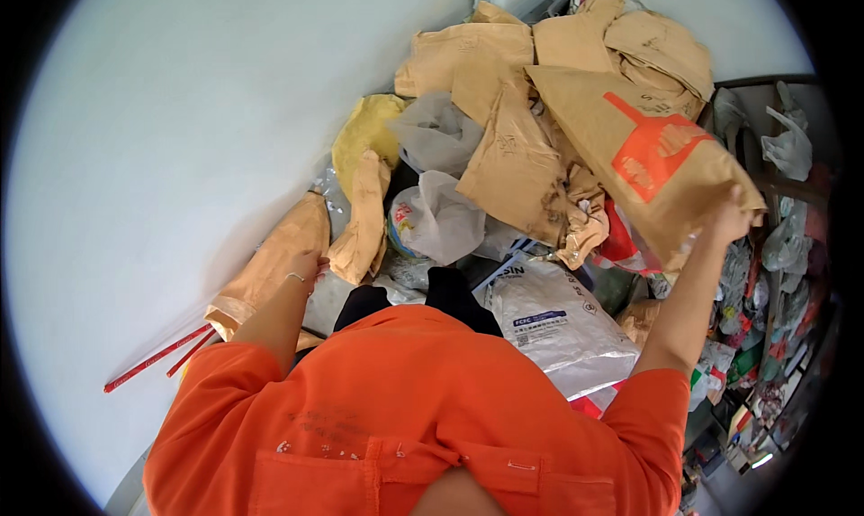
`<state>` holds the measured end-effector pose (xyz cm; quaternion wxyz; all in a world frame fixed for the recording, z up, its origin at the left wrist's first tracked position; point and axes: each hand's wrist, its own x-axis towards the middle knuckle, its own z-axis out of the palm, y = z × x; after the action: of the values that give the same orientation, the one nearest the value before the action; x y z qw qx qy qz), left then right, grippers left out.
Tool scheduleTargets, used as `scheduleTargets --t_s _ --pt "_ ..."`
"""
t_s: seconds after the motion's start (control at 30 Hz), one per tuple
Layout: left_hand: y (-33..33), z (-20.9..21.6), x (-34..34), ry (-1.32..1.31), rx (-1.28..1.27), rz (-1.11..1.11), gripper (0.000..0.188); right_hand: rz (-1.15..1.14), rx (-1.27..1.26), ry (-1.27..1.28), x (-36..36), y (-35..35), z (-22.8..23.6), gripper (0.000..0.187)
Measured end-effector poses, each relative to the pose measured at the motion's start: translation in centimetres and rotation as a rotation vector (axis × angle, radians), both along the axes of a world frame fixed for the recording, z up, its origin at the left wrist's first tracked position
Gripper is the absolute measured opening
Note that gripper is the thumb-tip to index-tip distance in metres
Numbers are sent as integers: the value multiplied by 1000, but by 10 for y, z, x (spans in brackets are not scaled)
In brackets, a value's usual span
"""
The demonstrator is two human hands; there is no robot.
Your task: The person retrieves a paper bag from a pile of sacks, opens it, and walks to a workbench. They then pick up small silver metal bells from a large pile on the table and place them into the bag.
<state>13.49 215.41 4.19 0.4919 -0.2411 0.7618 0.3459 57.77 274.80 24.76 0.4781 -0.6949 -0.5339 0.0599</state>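
My right hand (731,215) is closed on the lower right corner of a large brown paper sack (585,120) with an orange-red print. The sack slants up and left over the heap. On the left, my left hand (308,266) is at the right edge of another brown paper sack (274,251) beside the wall. Its fingers are mostly hidden, so I cannot make out a grip. Just right of that hand is a crumpled brown paper piece (362,224).
More brown paper sacks (468,53) are heaped at the back. Clear plastic bags (441,215), a yellow bag (366,138) and a white printed sack (558,323) lie nearer. Red sticks (153,363) are by the white wall (162,156). Plastic bags (787,147) crowd the right side.
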Motion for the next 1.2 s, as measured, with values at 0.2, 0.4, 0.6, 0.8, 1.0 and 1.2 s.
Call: scheduleTargets --t_s 0.2,0.4,0.6,0.8,1.0,1.2 --pt "18 -3 -16 52 48 -52 20 -82 348 456 34 -16 82 33" --pt "59 10 -37 249 113 -148 15 -95 64 534 63 -86 -19 47" --pt "137 59 -132 1053 419 -569 10 -353 -645 408 44 -238 -176 42" --pt "226 238 -228 2086 108 -1204 48 -165 -928 429 94 -340 -277 31" --pt "268 343 -337 2348 -588 -1340 54 542 -1408 253 5 -268 -147 30" --pt "284 384 -337 1608 -1552 -1514 48 758 -888 606 -105 -165 -160 33"
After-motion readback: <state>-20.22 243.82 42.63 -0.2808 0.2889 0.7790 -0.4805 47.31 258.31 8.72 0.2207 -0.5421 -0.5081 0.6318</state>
